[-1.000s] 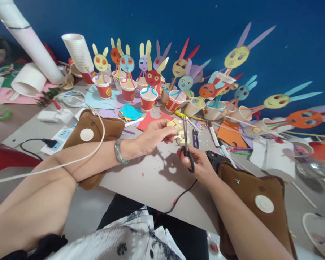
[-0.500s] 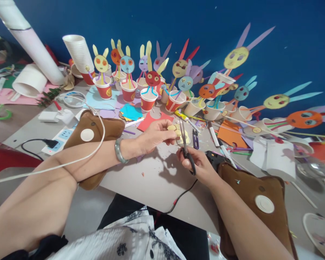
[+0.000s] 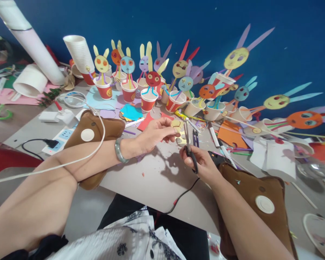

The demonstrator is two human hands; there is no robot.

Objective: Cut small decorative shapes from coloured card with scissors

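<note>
Between the thumb and fingers of my left hand (image 3: 159, 134) is a small yellow paper piece (image 3: 175, 124) with a rounded outline. My right hand (image 3: 199, 161) is closed around the black handles of a pair of scissors (image 3: 188, 142), whose blades point up and away from me. The blades stand just right of the paper, close to it; they look nearly together. Below and behind them lies another yellow paper scrap (image 3: 182, 137) on the table, partly hidden. A thread snipper (image 3: 195, 138) rests to the right of the scissors.
Paper cups (image 3: 148, 100) carrying rabbit figures line the blue wall. Brown cushions (image 3: 94, 126) lie under both arms. A white cable (image 3: 104, 135) crosses above my left forearm. Markers (image 3: 213, 135), orange paper (image 3: 229, 133) and a power strip (image 3: 60, 139) are around the table.
My right hand and the scissors have shifted slightly right, away from the yellow paper. The left hand has moved the paper a little right and up.
</note>
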